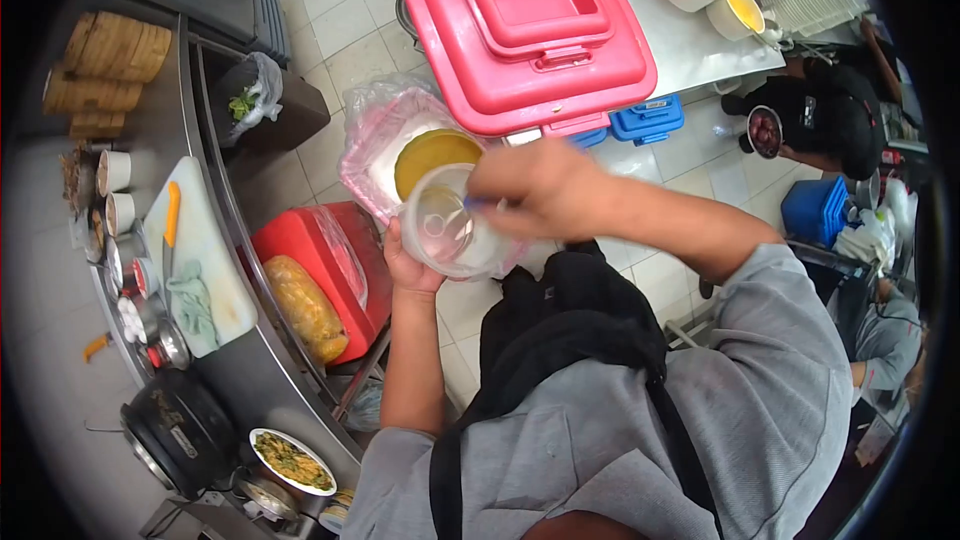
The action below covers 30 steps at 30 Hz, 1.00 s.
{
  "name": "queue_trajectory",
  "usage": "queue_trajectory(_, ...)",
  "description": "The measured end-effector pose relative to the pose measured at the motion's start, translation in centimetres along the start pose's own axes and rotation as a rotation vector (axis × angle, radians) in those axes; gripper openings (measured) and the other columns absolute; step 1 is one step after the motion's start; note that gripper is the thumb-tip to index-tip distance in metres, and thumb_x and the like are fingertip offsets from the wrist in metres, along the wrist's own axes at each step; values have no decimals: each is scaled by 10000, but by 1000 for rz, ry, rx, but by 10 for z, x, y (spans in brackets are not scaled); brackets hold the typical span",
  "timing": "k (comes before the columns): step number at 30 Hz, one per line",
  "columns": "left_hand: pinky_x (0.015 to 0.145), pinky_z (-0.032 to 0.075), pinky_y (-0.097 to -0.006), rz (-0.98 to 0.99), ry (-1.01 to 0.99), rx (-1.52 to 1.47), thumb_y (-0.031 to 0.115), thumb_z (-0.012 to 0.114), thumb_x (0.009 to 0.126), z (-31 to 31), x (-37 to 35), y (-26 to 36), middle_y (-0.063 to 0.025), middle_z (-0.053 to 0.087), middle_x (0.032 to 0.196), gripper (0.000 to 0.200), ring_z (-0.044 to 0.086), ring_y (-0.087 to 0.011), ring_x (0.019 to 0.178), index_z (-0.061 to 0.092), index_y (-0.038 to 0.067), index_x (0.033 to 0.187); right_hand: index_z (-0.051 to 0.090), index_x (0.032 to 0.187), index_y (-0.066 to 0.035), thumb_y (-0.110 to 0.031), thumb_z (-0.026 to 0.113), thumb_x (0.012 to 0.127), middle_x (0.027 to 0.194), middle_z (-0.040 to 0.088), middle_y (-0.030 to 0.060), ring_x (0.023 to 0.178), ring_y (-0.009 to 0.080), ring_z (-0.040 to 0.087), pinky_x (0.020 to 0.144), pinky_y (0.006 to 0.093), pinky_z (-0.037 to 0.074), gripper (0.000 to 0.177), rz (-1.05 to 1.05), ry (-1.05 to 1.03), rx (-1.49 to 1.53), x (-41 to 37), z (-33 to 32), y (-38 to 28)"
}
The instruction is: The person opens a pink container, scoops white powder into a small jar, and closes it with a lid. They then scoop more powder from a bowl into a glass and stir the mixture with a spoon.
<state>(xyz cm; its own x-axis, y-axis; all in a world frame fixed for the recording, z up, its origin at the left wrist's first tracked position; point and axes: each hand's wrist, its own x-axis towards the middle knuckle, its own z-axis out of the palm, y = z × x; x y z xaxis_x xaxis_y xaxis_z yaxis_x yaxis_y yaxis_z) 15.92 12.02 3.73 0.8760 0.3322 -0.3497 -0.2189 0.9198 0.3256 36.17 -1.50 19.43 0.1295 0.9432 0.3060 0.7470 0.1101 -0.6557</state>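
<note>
A translucent round plastic container (452,258) is tilted in my left hand (408,262), whose fingers grip its left rim. Over the container's right side is my right hand (530,188), closed round a small blue-handled tool (480,203) and partly blurred by motion. The tool's far end points into the container and is too blurred to make out. Just beyond, a pink bin lined with clear plastic (365,155) holds something white and a round yellowish piece (425,160).
A pink lidded box (555,70) stands ahead on a steel table (715,55). To the left, a counter carries a cutting board (225,270) with an orange-handled knife (172,215). A red box (375,275) sits beside my left forearm. Another person (840,115) holds a bowl at right.
</note>
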Motion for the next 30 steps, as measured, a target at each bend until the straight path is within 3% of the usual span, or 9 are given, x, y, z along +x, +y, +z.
queue_trajectory(5,1069,379,-556,119,181,-85,533,483,896,-5,-5,-3,-185,499,1369,655,480,-337,1263,464,84,1373,665,914,-9,-84,701,851,691,631,34,633,61,572,584,211,464,104,226,591,-211,-3,-89,55)
queue_trajectory(9,965,332,-756,65,60,-196,547,533,876,-7,-8,3,-228,405,1440,705,329,-586,1280,437,87,1402,686,928,-14,-118,704,850,803,649,44,663,122,575,627,256,476,131,275,533,-420,3,-92,117)
queue_trajectory(14,976,323,-752,135,90,-158,543,585,850,-26,-28,10,-229,388,1451,720,301,-564,1314,444,100,1399,675,994,-16,-161,722,835,880,641,66,761,214,593,701,318,479,220,345,450,-530,-9,-80,137)
queue_trajectory(16,979,318,-751,124,88,-158,540,599,842,-41,-42,14,-222,385,1455,722,298,-560,1319,447,106,1399,635,995,-37,-109,740,790,883,652,95,807,269,627,766,315,503,241,49,748,-897,-8,-76,124)
queue_trajectory(19,990,341,-693,184,-97,-363,531,582,855,-100,-76,8,-169,447,1425,660,353,-507,1308,483,130,1370,621,1021,-28,-62,755,746,968,648,118,882,315,621,811,363,490,308,14,580,-524,-25,-13,65)
queue_trajectory(20,996,355,-662,276,207,-414,527,572,859,-130,-90,3,-146,477,1397,622,391,-457,1294,506,143,1344,622,1004,-32,-42,752,736,973,649,121,878,307,625,798,375,493,297,-6,397,-333,-34,24,58)
queue_trajectory(23,998,395,-583,376,606,-440,513,536,876,-168,-145,-7,-85,542,1326,540,491,-325,1230,545,164,1287,664,911,-66,-101,670,799,875,621,131,844,335,619,762,393,505,119,401,-66,-8,-45,144,86)
queue_trajectory(27,1019,405,-571,415,799,-495,514,495,900,-193,-212,-32,-87,542,1329,551,510,-318,1218,523,146,1310,668,844,2,-218,638,813,810,679,157,687,323,643,684,405,516,224,615,-148,20,-52,316,190)
queue_trajectory(30,1049,398,-552,389,865,-222,526,497,900,-197,-250,-53,-104,532,1338,566,505,-315,1228,517,143,1317,568,855,-2,-470,562,916,687,619,131,461,179,518,418,309,414,472,1546,-114,1060,8,410,209)
